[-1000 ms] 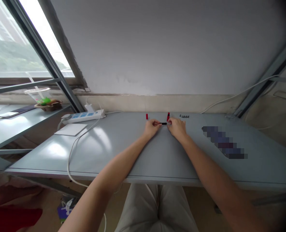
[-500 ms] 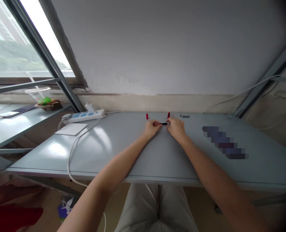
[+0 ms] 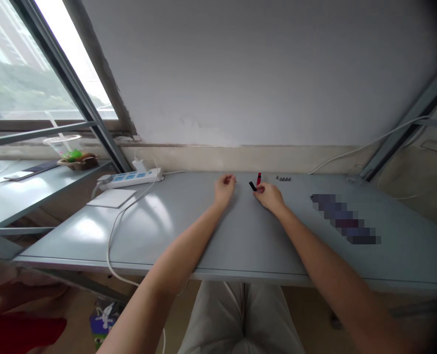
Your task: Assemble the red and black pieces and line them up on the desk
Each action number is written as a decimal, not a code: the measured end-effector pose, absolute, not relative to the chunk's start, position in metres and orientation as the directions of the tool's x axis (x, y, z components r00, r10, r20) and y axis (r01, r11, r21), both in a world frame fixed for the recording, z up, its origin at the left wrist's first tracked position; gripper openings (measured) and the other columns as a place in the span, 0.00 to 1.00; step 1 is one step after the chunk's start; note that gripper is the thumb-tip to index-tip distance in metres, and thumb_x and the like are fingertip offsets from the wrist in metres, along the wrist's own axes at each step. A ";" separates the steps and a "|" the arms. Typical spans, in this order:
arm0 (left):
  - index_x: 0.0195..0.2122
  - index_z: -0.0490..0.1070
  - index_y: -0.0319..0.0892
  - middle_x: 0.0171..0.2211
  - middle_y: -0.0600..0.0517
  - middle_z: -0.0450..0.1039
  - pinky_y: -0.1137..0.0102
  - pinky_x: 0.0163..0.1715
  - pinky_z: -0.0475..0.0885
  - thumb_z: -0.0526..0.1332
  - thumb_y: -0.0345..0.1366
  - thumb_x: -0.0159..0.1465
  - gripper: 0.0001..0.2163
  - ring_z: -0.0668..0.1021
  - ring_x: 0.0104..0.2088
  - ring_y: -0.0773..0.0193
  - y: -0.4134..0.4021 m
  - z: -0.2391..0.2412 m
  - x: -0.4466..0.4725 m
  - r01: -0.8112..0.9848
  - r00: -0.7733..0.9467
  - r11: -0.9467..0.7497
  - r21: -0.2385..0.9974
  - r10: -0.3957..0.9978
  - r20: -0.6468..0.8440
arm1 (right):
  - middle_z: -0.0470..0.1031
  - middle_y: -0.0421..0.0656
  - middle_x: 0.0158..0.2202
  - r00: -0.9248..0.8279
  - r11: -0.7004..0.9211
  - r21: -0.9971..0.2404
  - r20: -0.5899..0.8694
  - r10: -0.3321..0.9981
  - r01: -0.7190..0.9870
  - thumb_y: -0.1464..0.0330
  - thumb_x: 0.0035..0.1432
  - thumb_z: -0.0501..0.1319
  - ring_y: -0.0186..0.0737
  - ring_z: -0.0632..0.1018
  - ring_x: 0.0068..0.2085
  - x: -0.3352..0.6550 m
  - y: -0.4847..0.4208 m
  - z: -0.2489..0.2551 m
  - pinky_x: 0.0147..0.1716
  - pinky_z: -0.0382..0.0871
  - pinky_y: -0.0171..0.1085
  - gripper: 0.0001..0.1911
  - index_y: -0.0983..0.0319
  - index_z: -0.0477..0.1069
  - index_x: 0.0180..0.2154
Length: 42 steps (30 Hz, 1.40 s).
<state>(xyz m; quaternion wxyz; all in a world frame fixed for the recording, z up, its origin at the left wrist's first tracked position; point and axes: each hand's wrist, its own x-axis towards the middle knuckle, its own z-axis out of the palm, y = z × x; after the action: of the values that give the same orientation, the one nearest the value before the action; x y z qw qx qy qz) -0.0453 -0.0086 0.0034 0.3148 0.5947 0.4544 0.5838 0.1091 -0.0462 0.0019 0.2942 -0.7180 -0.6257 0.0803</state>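
My right hand (image 3: 270, 196) pinches a small black cylinder (image 3: 253, 186) between thumb and fingertips, tilted a little above the desk. Just behind those fingers a slim red tube with a dark band (image 3: 259, 178) stands upright. To the left, my left hand (image 3: 225, 189) has its fingers curled closed near the back of the desk. Whatever those fingers may hold is hidden. The short red piece that stood at that spot cannot be seen now. Several small grey pieces (image 3: 284, 179) sit in a row right of the red tube.
A white power strip (image 3: 132, 178) and a flat white square (image 3: 112, 198) lie at the left of the grey desk (image 3: 240, 246). A white cable (image 3: 109, 241) hangs over the front edge. A pixelated dark object (image 3: 346, 220) lies on the right. A plastic cup (image 3: 63, 142) stands on the side shelf.
My left hand has let go of the black cylinder and moved left and back, over where the short red piece stood. My right hand keeps the cylinder, now tilted more steeply.
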 end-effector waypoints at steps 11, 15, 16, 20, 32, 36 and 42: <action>0.25 0.66 0.39 0.25 0.49 0.69 0.70 0.31 0.66 0.55 0.36 0.55 0.06 0.71 0.26 0.67 0.015 -0.001 -0.075 -0.007 -0.386 -0.210 0.978 0.903 0.191 | 0.75 0.45 0.29 0.140 0.017 -0.612 0.207 0.968 0.791 0.70 0.45 0.59 0.38 0.75 0.34 0.068 0.003 -0.001 0.31 0.64 0.32 0.04 0.62 0.72 0.27; 0.26 0.65 0.39 0.26 0.49 0.69 0.71 0.30 0.65 0.54 0.36 0.56 0.06 0.70 0.25 0.69 0.015 -0.001 -0.074 -0.052 -0.383 -0.180 0.982 0.912 0.147 | 0.75 0.46 0.31 0.142 -0.015 -0.562 0.183 0.973 0.827 0.69 0.47 0.58 0.39 0.74 0.35 0.053 0.016 -0.004 0.32 0.64 0.33 0.06 0.62 0.72 0.29; 0.26 0.65 0.39 0.26 0.49 0.69 0.71 0.30 0.64 0.54 0.36 0.56 0.06 0.70 0.25 0.69 0.015 -0.001 -0.073 -0.053 -0.378 -0.182 0.982 0.914 0.150 | 0.75 0.46 0.32 0.145 -0.025 -0.550 0.175 0.974 0.835 0.69 0.48 0.58 0.39 0.74 0.36 0.050 0.018 -0.004 0.32 0.64 0.33 0.07 0.62 0.72 0.30; 0.28 0.65 0.39 0.28 0.49 0.70 0.72 0.30 0.64 0.54 0.37 0.56 0.07 0.70 0.26 0.70 0.014 0.000 -0.074 -0.039 -0.355 -0.165 0.986 0.924 0.140 | 0.75 0.46 0.34 0.134 -0.031 -0.512 0.166 0.977 0.859 0.68 0.50 0.56 0.39 0.74 0.36 0.043 0.023 -0.005 0.33 0.64 0.34 0.08 0.61 0.72 0.32; 0.29 0.66 0.38 0.29 0.48 0.71 0.72 0.31 0.65 0.54 0.36 0.57 0.07 0.71 0.28 0.69 0.013 0.003 -0.073 -0.036 -0.340 -0.127 0.991 0.934 0.108 | 0.75 0.48 0.36 0.156 -0.073 -0.468 0.142 0.978 0.881 0.66 0.50 0.56 0.42 0.74 0.40 0.039 0.025 -0.004 0.36 0.65 0.37 0.10 0.61 0.73 0.34; 0.28 0.66 0.38 0.29 0.48 0.70 0.72 0.30 0.65 0.54 0.36 0.56 0.07 0.71 0.27 0.69 0.012 0.003 -0.073 -0.024 -0.346 -0.147 0.989 0.929 0.130 | 0.74 0.49 0.38 0.130 -0.044 -0.431 0.172 0.976 0.901 0.65 0.50 0.57 0.43 0.73 0.43 0.044 0.019 -0.004 0.38 0.64 0.37 0.13 0.62 0.72 0.38; 0.27 0.67 0.39 0.25 0.49 0.70 0.72 0.30 0.65 0.53 0.36 0.57 0.08 0.71 0.27 0.67 0.006 0.006 -0.066 0.162 -0.251 -0.307 0.938 0.906 0.340 | 0.75 0.47 0.37 0.011 0.075 -0.364 0.230 0.973 0.928 0.67 0.50 0.57 0.42 0.74 0.40 0.078 -0.013 0.007 0.37 0.64 0.36 0.12 0.61 0.72 0.37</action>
<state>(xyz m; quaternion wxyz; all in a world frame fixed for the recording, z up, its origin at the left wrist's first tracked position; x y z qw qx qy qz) -0.0665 0.0056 0.0062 0.3050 0.5307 0.5034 0.6098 0.0781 -0.0126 0.0075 0.2146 -0.6780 -0.7011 0.0523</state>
